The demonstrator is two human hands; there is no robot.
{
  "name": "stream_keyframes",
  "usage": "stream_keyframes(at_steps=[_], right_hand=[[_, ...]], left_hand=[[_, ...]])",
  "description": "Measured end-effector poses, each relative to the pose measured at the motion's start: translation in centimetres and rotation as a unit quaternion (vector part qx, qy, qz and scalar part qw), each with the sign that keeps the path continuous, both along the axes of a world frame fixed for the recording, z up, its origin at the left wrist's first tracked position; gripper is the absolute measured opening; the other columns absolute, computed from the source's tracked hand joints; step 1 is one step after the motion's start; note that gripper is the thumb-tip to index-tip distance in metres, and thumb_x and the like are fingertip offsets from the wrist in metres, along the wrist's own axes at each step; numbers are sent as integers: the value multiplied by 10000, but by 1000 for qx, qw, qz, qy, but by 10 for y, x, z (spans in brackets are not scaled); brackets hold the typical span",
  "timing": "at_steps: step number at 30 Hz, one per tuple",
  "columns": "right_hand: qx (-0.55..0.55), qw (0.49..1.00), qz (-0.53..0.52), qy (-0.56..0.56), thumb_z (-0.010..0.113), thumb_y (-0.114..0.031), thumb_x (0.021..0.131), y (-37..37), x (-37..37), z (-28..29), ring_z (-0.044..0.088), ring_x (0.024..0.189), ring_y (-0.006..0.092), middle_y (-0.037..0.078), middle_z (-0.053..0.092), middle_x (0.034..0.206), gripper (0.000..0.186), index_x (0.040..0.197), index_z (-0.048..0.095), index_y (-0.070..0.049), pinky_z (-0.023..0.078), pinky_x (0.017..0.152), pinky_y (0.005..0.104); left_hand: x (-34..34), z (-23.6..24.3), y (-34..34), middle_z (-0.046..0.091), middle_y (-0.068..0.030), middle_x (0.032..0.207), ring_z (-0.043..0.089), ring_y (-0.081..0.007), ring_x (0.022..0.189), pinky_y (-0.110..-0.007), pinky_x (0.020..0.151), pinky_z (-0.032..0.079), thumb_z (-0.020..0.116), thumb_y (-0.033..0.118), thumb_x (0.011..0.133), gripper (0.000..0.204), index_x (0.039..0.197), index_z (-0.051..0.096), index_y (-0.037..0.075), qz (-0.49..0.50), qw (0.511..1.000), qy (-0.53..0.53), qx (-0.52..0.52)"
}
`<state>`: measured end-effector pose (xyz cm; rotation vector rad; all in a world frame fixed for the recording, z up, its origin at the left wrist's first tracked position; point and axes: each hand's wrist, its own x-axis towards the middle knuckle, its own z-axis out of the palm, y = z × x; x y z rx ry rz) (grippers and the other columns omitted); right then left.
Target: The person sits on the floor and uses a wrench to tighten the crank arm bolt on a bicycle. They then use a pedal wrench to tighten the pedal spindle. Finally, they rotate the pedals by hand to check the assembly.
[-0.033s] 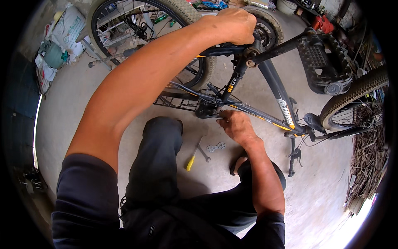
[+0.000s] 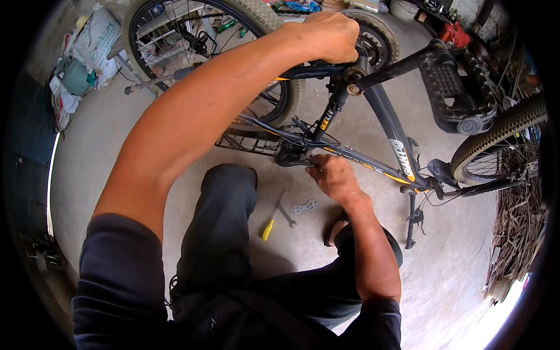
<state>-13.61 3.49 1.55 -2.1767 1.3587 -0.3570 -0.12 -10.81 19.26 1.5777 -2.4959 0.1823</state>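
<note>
A black bicycle frame (image 2: 385, 116) with grey and orange markings stands upside down before me, its crank and pedal (image 2: 458, 87) raised at the right. My left hand (image 2: 332, 38) reaches across the rear wheel (image 2: 280, 23) and is closed at the top of the frame, beside the crank joint; its fingertips are hidden. Lower down, my right hand (image 2: 333, 178) is pinched beside the dark saddle (image 2: 290, 154), under the seat tube. Something thin and metallic shows at its fingertips, too small to name. On the floor lie a yellow-handled screwdriver (image 2: 270, 224), an open-end wrench (image 2: 289, 217) and a flat multi-hole spanner (image 2: 304, 206).
The front wheel (image 2: 496, 146) is at the right, with a handlebar and brake lever (image 2: 415, 219) low by the floor. A pile of sticks (image 2: 513, 239) lies at the far right. White sacks (image 2: 96, 44) stand at the back left. A second wheel with a chainring (image 2: 379, 44) is behind.
</note>
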Motion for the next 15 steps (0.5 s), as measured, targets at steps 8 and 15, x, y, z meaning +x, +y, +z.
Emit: stream_keyframes(at_steps=[8,15], right_hand=[[-4,1000,13,-3,659,-191,838,3,4,-5,642,816,351,187,669,866,224,990,672,-27,495,756,403],[-41,997,-31,-50,673,-180,818,-3,-2,5,641,731,354,186,661,799,196,955,666,-40,514,698,407]], left_hand=[[-3,5,-3,680,-229,901,664,-333,845,-374,789,515,652,409,724,514,1016,691,-11,-23,982,187,20],[-12,9,-8,685,-195,844,666,-268,766,-361,732,520,659,406,721,452,914,706,0,-5,967,249,46]])
